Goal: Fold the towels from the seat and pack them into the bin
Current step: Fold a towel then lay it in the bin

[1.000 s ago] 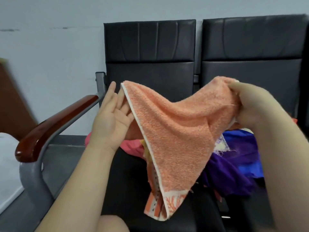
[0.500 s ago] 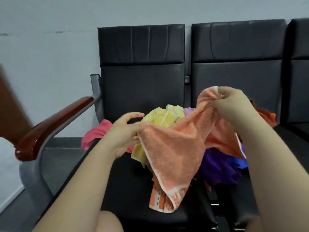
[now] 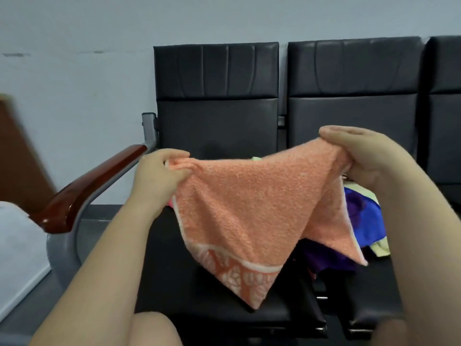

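Observation:
An orange towel [image 3: 249,208] with a patterned border hangs spread in the air above the black seat [image 3: 174,270]. My left hand [image 3: 159,176] pinches its left corner. My right hand [image 3: 359,156] grips its right corner a little higher. The towel's lower corner points down toward the seat's front. Behind it on the seat lies a pile of other towels [image 3: 361,216], purple, blue and yellow-green, mostly hidden by the orange one. No bin can be seen.
A wooden armrest [image 3: 92,186] on a grey metal frame stands to the left of the seat. Black seat backs [image 3: 217,96] line the wall behind. A white object [image 3: 17,245] sits at the far left edge. My knee [image 3: 154,328] shows at the bottom.
My hands have moved apart and stretched the orange towel out wide. It was bunched between them half a second ago. My left hand now pinches a corner.

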Available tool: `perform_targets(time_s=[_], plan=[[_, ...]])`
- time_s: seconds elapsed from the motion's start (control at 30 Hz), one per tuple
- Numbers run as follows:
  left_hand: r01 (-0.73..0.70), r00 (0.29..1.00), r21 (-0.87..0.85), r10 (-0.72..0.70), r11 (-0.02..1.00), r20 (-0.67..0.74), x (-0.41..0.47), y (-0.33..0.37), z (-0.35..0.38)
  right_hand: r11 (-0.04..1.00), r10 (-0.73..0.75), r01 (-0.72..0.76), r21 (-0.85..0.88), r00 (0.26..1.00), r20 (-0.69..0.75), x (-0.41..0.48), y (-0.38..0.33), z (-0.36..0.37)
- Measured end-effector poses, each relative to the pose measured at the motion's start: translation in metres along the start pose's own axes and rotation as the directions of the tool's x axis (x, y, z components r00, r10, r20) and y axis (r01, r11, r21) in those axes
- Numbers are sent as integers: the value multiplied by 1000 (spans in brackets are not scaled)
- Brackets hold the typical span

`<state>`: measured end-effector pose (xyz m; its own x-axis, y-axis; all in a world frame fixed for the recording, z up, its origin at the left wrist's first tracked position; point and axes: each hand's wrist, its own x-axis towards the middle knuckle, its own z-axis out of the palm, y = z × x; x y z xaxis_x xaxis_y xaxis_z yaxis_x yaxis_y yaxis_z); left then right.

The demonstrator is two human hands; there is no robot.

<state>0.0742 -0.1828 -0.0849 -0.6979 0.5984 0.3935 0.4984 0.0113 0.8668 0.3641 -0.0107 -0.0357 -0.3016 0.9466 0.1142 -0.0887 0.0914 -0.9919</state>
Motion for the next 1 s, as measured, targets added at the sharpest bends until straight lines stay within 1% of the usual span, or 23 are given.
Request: perform_targets(time_s=[0.03,0.07,0.1,0.13,0.17,0.23,0.3,0.33,0.4,0.53,0.63,0.7,0.77,0.87,1.0], plan=[[-39,998,54,42,998,-38,1,7,-6,998,-13,10,58,998,66,-4,-5,-2],[-75,993,137,86,988,-79,2,15,-11,997,-37,27,73,990,136,-8,-11,-3],[-97,986,204,123,974,-116,4,22,-16,997,-64,52,65,979,196,-11,-16,-5],[-113,978,236,150,965,-143,8,29,-22,996,-90,82,46,966,243,-13,-21,-4],[-129,972,257,174,958,-160,12,34,-28,994,-103,108,-5,962,254,-13,-26,-2],[-159,962,272,210,949,-172,21,43,-38,964,-136,177,-200,969,205,-7,-32,3],[-183,954,253,234,950,-186,27,51,-48,868,-209,253,-428,967,147,-7,-42,12],[-196,949,259,250,946,-193,30,55,-53,811,-257,287,-510,958,131,-9,-47,16],[-211,940,242,265,947,-215,35,63,-61,738,-336,336,-585,935,114,-11,-59,25],[-232,932,172,269,957,-244,47,67,-73,698,-385,363,-618,917,104,-8,-79,37],[-209,942,111,230,972,-245,53,65,-76,687,-401,360,-631,912,84,-4,-89,41],[-198,943,57,206,978,-262,56,62,-78,703,-422,369,-608,905,62,-2,-93,44],[-213,935,43,216,976,-280,58,59,-80,714,-446,384,-585,894,42,2,-93,45],[-240,925,61,248,969,-288,63,56,-82,735,-472,406,-543,882,21,6,-92,45],[-255,914,107,276,961,-297,68,56,-83,810,-468,398,-431,881,-67,11,-84,41]])
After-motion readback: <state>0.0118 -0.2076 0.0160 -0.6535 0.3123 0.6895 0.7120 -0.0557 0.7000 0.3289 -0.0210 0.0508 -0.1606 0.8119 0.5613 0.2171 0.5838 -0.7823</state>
